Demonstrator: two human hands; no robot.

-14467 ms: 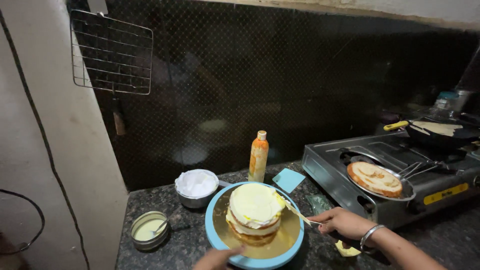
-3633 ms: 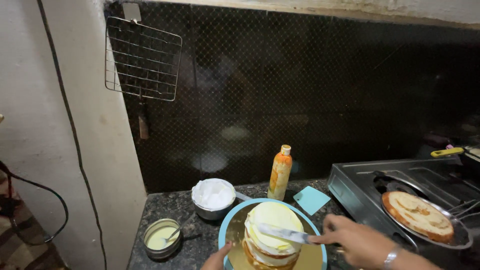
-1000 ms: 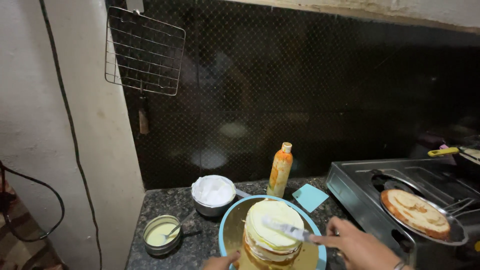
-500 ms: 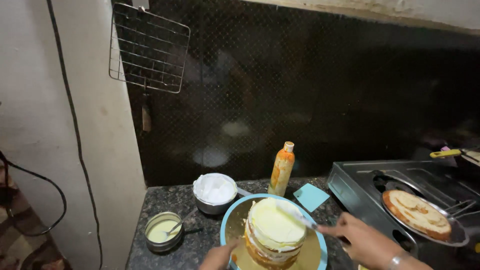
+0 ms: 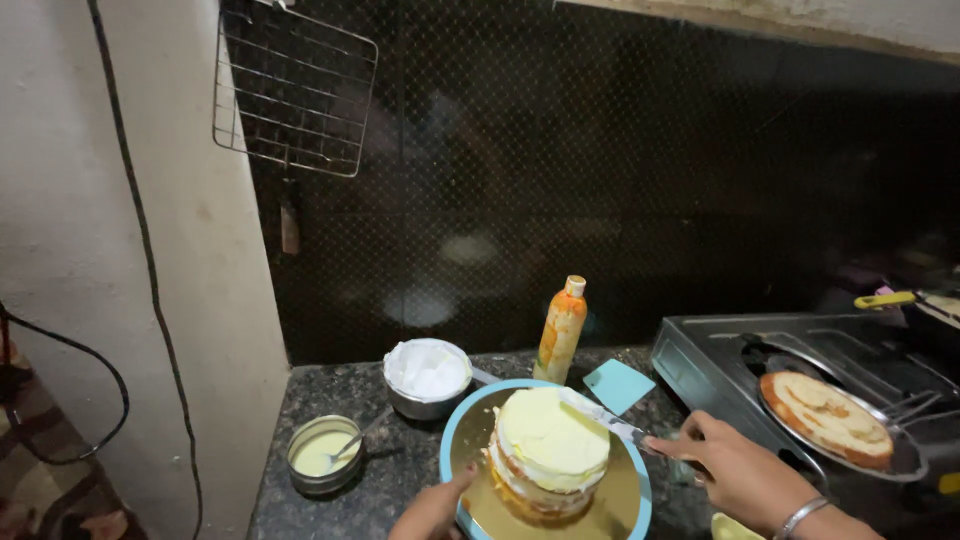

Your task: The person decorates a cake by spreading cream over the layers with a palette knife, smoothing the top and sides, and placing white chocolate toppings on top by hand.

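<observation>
A layered cake (image 5: 548, 450), coated in pale yellow cream, stands on a gold board on a blue-rimmed turntable (image 5: 452, 440) at the near middle of the dark speckled surface (image 5: 400, 470). The right hand (image 5: 740, 475), at the cake's 3 o'clock, is clenched around the handle of a long spatula (image 5: 600, 412) whose blade lies across the cake's top edge. The left hand (image 5: 435, 510), at 7 o'clock, touches the turntable's rim with its fingertips; it is cut off by the frame, so whether it grips cannot be told. At 10 o'clock a steel bowl (image 5: 428, 380) holds white cream. At 9 o'clock a small steel tin (image 5: 324, 455) holds yellowish liquid and a spoon. At 12 o'clock stands an orange squeeze bottle (image 5: 560, 330), beside a light blue scraper (image 5: 618, 385). On the stove (image 5: 700, 355), at 3 o'clock, a pan (image 5: 900, 465) carries a browned cake layer (image 5: 825, 420).
</observation>
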